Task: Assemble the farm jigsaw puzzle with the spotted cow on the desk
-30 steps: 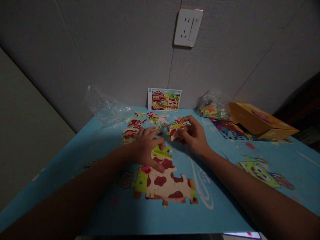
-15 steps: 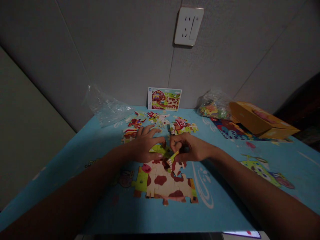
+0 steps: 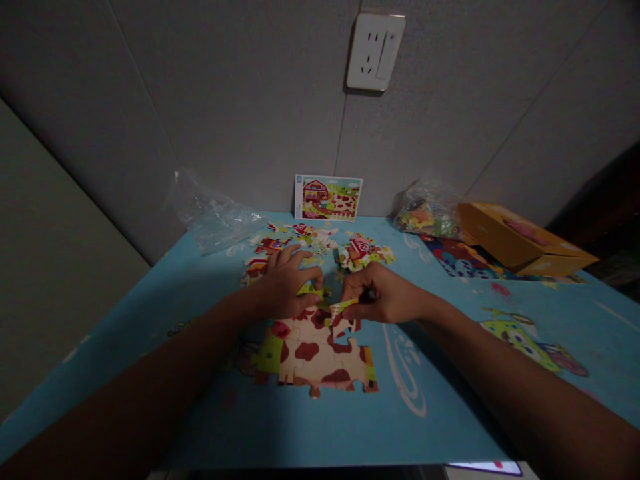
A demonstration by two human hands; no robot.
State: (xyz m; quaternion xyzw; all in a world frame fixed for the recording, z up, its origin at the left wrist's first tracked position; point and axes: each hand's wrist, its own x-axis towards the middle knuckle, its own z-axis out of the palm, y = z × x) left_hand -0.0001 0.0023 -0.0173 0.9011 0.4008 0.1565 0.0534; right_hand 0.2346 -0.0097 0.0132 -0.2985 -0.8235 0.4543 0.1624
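A partly joined jigsaw puzzle [image 3: 320, 357] of a brown-spotted cow lies flat on the table in front of me. My right hand [image 3: 383, 293] pinches a small green-and-white puzzle piece [image 3: 343, 308], tilted above the top edge of the joined part. Over the upper left edge rests my left hand [image 3: 285, 283], its fingers spread. Its thumb and index finger are on either side of a green section [image 3: 313, 291], touching the puzzle. My hands partly hide the top of the puzzle.
Behind my hands lie loose pieces [image 3: 320, 239] and a red-barn cluster [image 3: 361, 251]. A farm picture card [image 3: 328, 198] leans on the wall. A clear plastic bag [image 3: 215, 220] is at left. At right are a bag of pieces [image 3: 427, 213] and an orange box [image 3: 525, 240].
The joined puzzle has shifted left and slightly away from me, along with my left hand. The piece in my right hand has moved a little left and up.
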